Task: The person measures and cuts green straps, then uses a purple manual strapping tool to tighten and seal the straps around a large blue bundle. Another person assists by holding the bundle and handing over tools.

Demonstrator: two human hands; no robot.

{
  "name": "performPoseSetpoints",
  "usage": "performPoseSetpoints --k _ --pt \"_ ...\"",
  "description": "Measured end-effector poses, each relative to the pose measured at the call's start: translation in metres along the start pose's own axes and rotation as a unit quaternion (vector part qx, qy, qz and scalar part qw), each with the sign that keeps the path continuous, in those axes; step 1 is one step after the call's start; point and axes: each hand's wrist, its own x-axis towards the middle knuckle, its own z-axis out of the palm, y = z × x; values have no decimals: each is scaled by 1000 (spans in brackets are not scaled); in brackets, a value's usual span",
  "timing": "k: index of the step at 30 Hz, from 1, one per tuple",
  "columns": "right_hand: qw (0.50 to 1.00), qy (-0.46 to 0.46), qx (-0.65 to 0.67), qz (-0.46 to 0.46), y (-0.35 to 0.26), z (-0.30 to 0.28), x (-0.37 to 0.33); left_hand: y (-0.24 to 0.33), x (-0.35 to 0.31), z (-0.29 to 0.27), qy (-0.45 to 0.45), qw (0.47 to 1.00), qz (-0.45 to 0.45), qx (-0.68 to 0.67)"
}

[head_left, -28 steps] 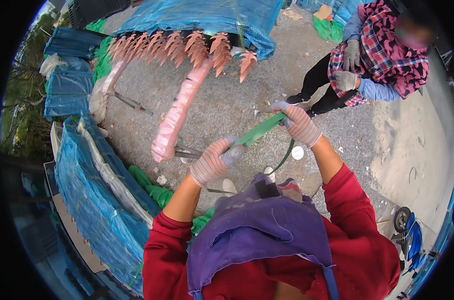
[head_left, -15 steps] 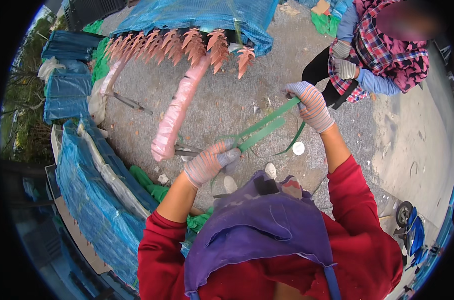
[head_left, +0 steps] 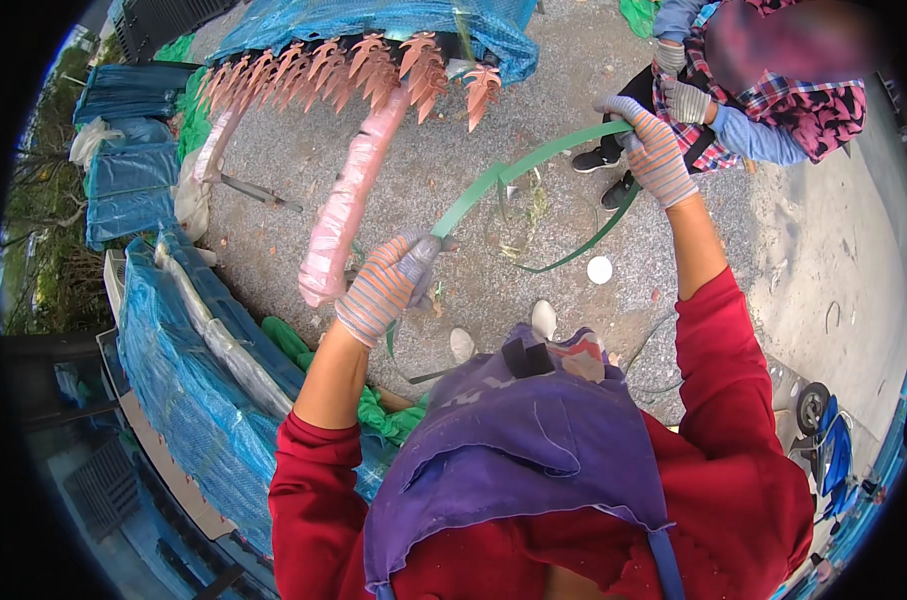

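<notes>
At the left of the frame, blue plastic sheeting (head_left: 203, 420) is bunched. Next, a pink-wrapped post (head_left: 343, 220) stands near the left hand (head_left: 385, 283), whose gloved fingers are clamped on a green strap (head_left: 553, 150). The strap arches above the gravel, across the middle of the frame, to the right hand (head_left: 653, 155), also closed on it. I think both hands should keep light, even tension, with the flat face untwisted and the hanging tail free. At upper right is a co-worker's blue sleeve (head_left: 758, 133).
</notes>
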Motion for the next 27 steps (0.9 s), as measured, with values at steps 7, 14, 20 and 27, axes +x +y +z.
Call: performPoseSetpoints --k 7,14,20,27 --pt "990 9 112 85 -21 7 -16 -28 10 -4 16 997 46 -64" --pt "986 -20 119 117 -27 8 -25 -9 3 -8 25 998 9 -56" --pt "979 -20 141 145 -23 20 -35 -23 8 -14 -4 997 13 -72" --pt "798 34 472 374 -24 14 -32 -24 9 -6 1 998 23 -63"
